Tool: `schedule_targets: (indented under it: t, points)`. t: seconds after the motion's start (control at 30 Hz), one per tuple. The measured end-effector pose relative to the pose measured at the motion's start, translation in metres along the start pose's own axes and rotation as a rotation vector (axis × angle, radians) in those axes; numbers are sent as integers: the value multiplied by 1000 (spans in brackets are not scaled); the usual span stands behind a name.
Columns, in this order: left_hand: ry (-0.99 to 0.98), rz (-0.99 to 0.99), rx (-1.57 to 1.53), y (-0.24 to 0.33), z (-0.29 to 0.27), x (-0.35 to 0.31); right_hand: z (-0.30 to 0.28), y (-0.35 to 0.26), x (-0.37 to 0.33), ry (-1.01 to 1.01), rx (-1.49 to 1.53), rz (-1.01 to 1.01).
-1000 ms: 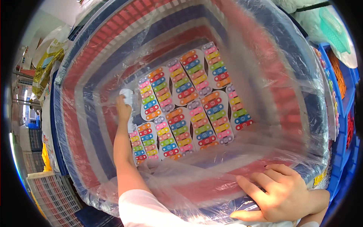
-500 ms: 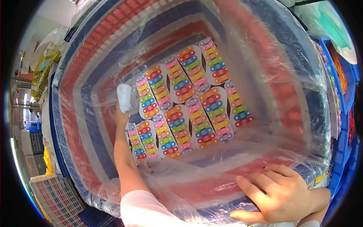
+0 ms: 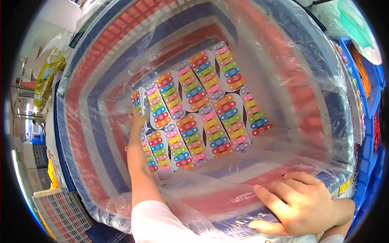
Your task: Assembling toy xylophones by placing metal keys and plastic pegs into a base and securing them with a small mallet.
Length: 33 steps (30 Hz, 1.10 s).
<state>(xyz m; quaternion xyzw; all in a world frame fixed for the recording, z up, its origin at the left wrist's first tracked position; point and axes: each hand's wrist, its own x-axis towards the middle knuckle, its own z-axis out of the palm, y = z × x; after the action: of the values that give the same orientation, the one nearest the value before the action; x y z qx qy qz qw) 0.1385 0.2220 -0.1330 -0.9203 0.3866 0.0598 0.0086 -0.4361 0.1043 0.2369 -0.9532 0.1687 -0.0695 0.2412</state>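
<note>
Deep in a striped, plastic-lined bin, my left hand is closed on the near end of a toy xylophone with rainbow bars. That xylophone stands along the left end of two rows of similar xylophones, which lie side by side with their coloured bars up. Some of its lower end is hidden by my fingers. At the near right rim, my right hand rests on the clear plastic liner, its fingers spread and nothing in them.
Blue crates stand beyond the bin's right side, with orange and red items in them. A white grid basket sits at the lower left. Yellow packaging hangs at the upper left, and a mint-green basket is at the upper right.
The xylophone in my left hand showed its white underside before; its coloured bars now show. It has come down beside the left end of the rows. My right hand has hardly moved.
</note>
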Motion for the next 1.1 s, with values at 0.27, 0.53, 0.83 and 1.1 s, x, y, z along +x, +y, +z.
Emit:
schedule_targets:
  t: [0.27, 0.53, 0.83, 1.1]
  points:
    - [163, -66, -616, -25, 29, -18, 0, -2, -3, 17, 5, 14]
    - [-72, -163, -93, -27, 28, -19, 2, -8, 2, 44, 11, 8]
    - [-364, -107, 433, 169, -138, 3, 3, 2, -1, 159, -74, 59]
    - [493, 1085, -715, 481, -354, -113, 3, 29, -9, 787, 117, -145]
